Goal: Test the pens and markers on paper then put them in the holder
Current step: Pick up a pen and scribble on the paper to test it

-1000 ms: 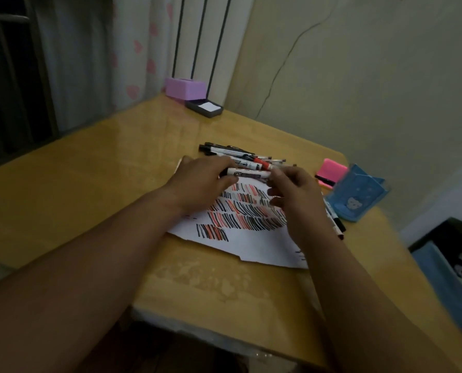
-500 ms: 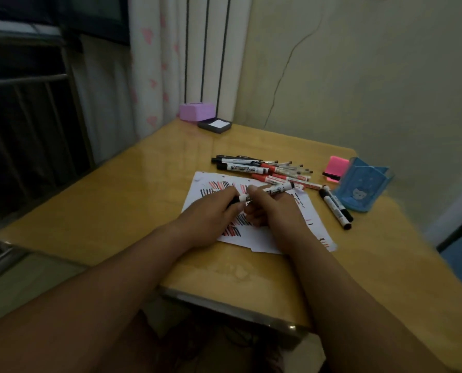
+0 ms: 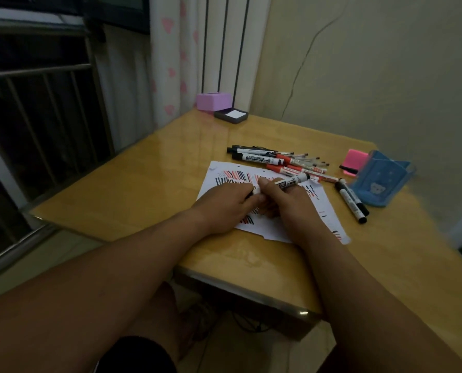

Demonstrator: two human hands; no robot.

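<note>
While the marker (image 3: pixel 294 181) is held in the grip of left hand (image 3: pixel 224 204) and right hand (image 3: pixel 289 203), uncapping is judged underway; a test stroke on paper (image 3: pixel 329 208) is required next.

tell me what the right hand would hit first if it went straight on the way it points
Likely the left hand, which meets the right hand on the marker both grip. Beyond that, the pile of pens past the paper; depth is unclear.
</note>
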